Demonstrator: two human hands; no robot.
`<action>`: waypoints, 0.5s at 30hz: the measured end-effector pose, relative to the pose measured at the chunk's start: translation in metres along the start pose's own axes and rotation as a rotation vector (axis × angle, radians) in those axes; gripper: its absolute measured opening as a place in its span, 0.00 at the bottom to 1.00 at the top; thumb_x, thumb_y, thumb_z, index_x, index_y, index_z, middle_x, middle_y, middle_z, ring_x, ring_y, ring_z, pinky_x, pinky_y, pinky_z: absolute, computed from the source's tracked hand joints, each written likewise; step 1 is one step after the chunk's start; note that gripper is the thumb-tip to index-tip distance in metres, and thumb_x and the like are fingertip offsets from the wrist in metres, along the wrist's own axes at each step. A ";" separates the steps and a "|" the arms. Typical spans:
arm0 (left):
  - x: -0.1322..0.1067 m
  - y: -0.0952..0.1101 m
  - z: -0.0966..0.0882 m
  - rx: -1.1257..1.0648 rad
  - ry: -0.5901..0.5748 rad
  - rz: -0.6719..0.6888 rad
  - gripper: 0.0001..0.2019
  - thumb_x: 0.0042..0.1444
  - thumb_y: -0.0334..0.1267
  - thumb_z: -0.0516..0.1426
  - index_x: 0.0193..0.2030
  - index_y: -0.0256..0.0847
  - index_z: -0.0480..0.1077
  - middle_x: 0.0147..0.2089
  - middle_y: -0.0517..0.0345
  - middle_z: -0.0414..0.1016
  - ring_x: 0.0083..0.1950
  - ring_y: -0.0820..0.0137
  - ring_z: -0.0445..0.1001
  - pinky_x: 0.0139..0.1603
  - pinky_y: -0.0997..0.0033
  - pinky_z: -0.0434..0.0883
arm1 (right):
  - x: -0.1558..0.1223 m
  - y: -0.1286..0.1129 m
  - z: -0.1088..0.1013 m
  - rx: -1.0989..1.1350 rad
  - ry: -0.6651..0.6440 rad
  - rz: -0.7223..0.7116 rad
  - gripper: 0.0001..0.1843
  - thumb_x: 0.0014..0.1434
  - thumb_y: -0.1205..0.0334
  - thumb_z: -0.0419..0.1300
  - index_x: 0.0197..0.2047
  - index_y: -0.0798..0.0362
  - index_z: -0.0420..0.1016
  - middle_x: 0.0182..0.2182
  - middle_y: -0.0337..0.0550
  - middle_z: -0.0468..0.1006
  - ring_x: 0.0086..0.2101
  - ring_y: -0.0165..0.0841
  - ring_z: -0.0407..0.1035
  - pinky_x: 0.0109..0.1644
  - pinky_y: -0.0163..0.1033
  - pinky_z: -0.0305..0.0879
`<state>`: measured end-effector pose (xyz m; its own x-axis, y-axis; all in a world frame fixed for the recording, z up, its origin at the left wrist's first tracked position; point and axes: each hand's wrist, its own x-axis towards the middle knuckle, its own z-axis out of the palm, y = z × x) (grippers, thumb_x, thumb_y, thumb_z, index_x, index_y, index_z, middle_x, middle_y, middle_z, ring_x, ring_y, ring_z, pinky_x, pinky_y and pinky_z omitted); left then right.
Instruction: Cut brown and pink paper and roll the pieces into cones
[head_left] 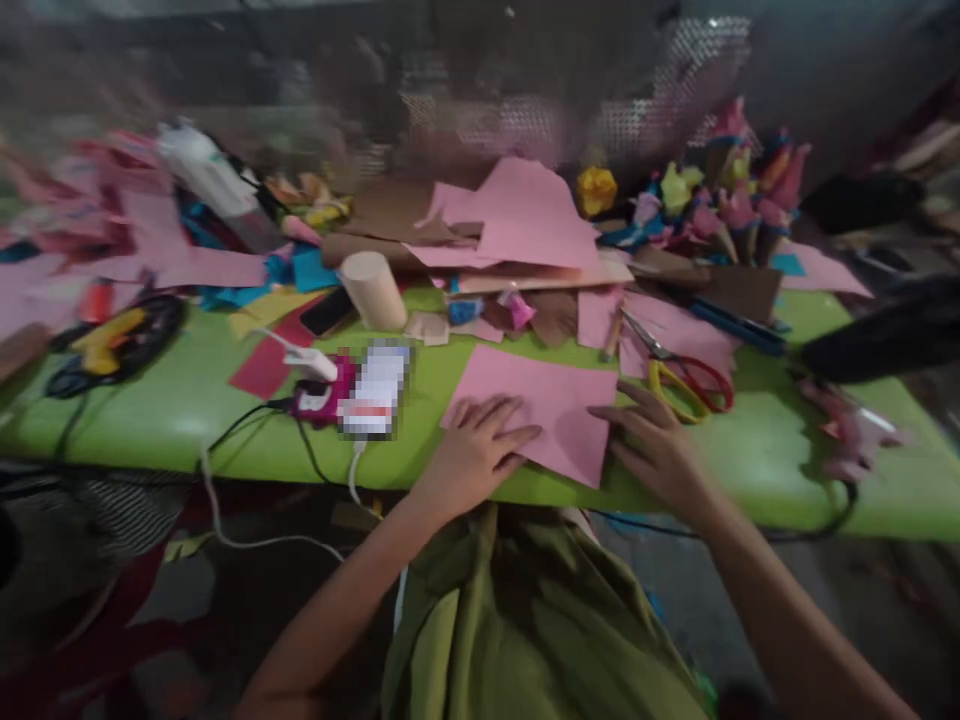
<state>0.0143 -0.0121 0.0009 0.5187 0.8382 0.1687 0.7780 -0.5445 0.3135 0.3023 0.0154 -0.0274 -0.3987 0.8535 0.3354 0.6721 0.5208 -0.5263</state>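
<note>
A pink sheet of paper (551, 400) lies flat on the green table (172, 400) in front of me. Resting on its left part is my left hand (480, 440), palm down with the fingers stretched out. My right hand (656, 440) lies at the sheet's right edge, its fingers apart and the tips touching or close to that edge. Neither hand grips anything. Just beyond my right hand are scissors (671, 370) with one red and one yellow handle loop. A phone (377, 388), its screen blurred, lies left of the sheet.
Behind the phone stands a beige cylinder (373, 290). A magenta power adapter (324, 395) with cables sits on the left, near a yellow glue gun (109, 340). Pink paper (525, 215) is piled at the back, with paper flowers (739, 205) to the right. A dark object (885, 330) lies far right.
</note>
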 end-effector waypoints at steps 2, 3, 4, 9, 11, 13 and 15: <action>0.001 -0.002 -0.001 -0.016 -0.025 0.014 0.18 0.67 0.39 0.55 0.61 0.54 0.73 0.72 0.51 0.65 0.72 0.58 0.63 0.70 0.44 0.61 | 0.004 -0.005 -0.003 -0.036 -0.013 0.001 0.18 0.64 0.65 0.57 0.55 0.44 0.79 0.65 0.52 0.67 0.53 0.47 0.73 0.59 0.59 0.70; 0.001 -0.003 -0.001 -0.020 -0.035 0.020 0.17 0.67 0.38 0.55 0.61 0.54 0.73 0.71 0.51 0.65 0.71 0.57 0.63 0.70 0.43 0.60 | 0.006 -0.007 -0.004 -0.055 -0.019 0.008 0.18 0.63 0.65 0.58 0.55 0.44 0.79 0.66 0.52 0.65 0.53 0.47 0.73 0.59 0.60 0.69; 0.002 -0.004 -0.002 -0.023 -0.043 0.027 0.18 0.67 0.37 0.55 0.61 0.53 0.74 0.71 0.51 0.66 0.71 0.57 0.63 0.70 0.42 0.60 | 0.008 -0.009 -0.006 -0.076 -0.017 0.016 0.19 0.63 0.66 0.58 0.54 0.44 0.80 0.67 0.52 0.64 0.55 0.49 0.71 0.60 0.61 0.68; 0.004 -0.003 -0.005 -0.028 -0.070 0.034 0.17 0.67 0.35 0.53 0.58 0.51 0.75 0.67 0.52 0.71 0.69 0.57 0.65 0.70 0.42 0.59 | 0.010 -0.011 -0.012 -0.107 -0.044 0.021 0.15 0.64 0.66 0.58 0.48 0.44 0.83 0.65 0.49 0.69 0.61 0.51 0.66 0.62 0.64 0.64; 0.004 -0.002 -0.005 -0.042 -0.055 0.028 0.16 0.66 0.34 0.54 0.57 0.48 0.75 0.66 0.51 0.72 0.67 0.57 0.67 0.68 0.46 0.63 | 0.009 -0.009 -0.013 -0.091 -0.047 0.023 0.13 0.65 0.65 0.57 0.46 0.45 0.83 0.62 0.49 0.73 0.58 0.49 0.68 0.60 0.63 0.65; 0.004 0.000 -0.004 -0.045 -0.029 0.006 0.16 0.65 0.34 0.56 0.58 0.46 0.75 0.63 0.49 0.73 0.64 0.57 0.69 0.63 0.49 0.67 | 0.009 -0.008 -0.014 -0.076 -0.047 0.026 0.13 0.64 0.65 0.58 0.45 0.45 0.83 0.59 0.48 0.77 0.55 0.48 0.70 0.59 0.63 0.66; 0.003 0.003 -0.002 -0.027 -0.002 -0.030 0.17 0.64 0.33 0.57 0.58 0.46 0.75 0.58 0.48 0.75 0.59 0.56 0.71 0.58 0.50 0.71 | 0.011 -0.010 -0.015 -0.059 -0.052 0.027 0.13 0.63 0.66 0.59 0.46 0.45 0.83 0.57 0.47 0.79 0.54 0.48 0.71 0.59 0.62 0.66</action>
<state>0.0174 -0.0115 0.0043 0.4959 0.8541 0.1567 0.7834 -0.5179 0.3436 0.3005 0.0187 -0.0067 -0.4109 0.8676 0.2798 0.7178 0.4972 -0.4875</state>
